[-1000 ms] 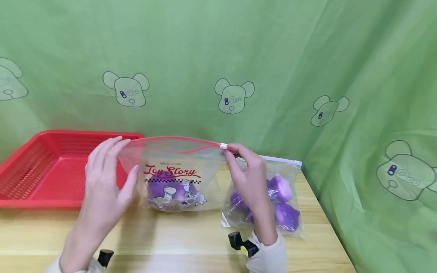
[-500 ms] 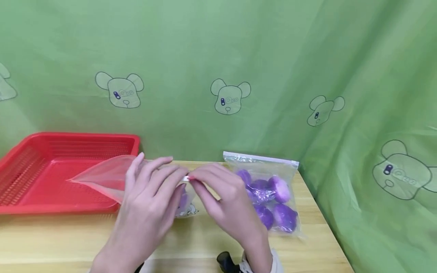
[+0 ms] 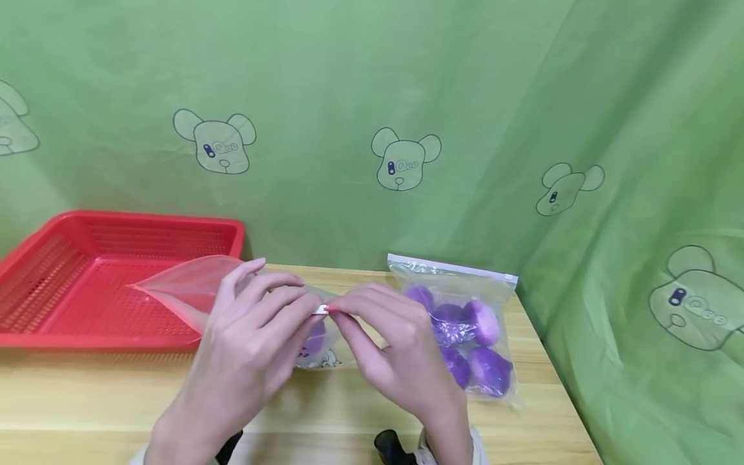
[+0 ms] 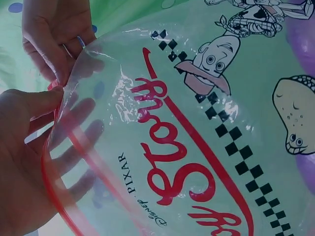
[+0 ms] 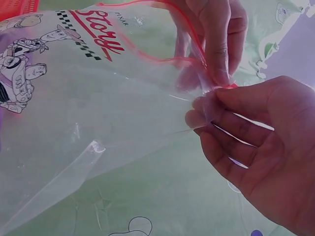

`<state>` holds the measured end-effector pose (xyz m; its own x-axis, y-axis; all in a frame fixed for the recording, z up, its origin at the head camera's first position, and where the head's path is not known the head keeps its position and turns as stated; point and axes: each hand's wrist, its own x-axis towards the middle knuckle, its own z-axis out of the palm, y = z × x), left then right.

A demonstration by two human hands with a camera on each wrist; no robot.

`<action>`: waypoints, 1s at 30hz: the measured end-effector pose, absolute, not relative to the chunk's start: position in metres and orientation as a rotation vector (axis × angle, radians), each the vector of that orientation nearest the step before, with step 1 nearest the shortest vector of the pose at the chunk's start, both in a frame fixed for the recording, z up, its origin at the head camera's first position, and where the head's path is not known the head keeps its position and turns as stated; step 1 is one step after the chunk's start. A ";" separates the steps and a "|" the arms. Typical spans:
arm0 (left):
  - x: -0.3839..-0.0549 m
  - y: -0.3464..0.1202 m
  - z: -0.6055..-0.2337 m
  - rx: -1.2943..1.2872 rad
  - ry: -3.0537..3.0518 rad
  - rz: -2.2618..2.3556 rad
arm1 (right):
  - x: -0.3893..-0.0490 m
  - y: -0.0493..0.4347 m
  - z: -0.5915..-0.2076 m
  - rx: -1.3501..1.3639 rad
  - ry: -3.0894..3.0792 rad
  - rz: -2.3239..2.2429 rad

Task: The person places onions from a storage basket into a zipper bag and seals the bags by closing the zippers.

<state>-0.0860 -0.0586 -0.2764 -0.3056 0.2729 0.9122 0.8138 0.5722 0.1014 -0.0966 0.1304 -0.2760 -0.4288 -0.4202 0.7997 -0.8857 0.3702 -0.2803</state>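
Observation:
A clear slider zip bag [image 4: 187,128] with a red zip edge and "Toy Story" print hangs from both hands. My left hand [image 3: 250,342] pinches the zip edge by the white slider [image 3: 321,310]. Right beside it, my right hand [image 3: 401,349] pinches the red end of the zip at the bag's corner. The two sets of fingertips nearly meet. To the left the bag's mouth gapes over the basket. Purple round things [image 3: 314,342] lie inside the bag, mostly hidden behind the left hand in the head view.
A red perforated basket [image 3: 116,342] stands on the left of the wooden table [image 3: 325,426]. A second clear zip bag [image 3: 453,266] with several purple round things lies at the right. A green curtain [image 3: 314,213] with bear heads hangs behind and to the right.
My left hand has left the bag's left end and moved right to the slider. My right hand has come left and lower with the zip end. The bag has swung leftward over the basket.

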 end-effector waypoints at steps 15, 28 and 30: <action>-0.093 -0.062 -0.276 -0.934 -1.850 -0.733 | -0.097 0.135 -0.273 1.115 -1.983 0.940; -0.092 -0.076 -0.268 -0.906 -1.777 -0.650 | -0.097 0.133 -0.266 1.088 -1.810 0.980; -0.094 -0.077 -0.270 -0.904 -1.797 -0.670 | -0.100 0.135 -0.268 1.068 -1.829 0.998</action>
<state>-0.0938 -0.0768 -0.2698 -0.2452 0.2802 0.9281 0.8195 0.5713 0.0440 -0.0998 0.1348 -0.2684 -0.3432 -0.2987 0.8905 -0.9104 0.3389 -0.2372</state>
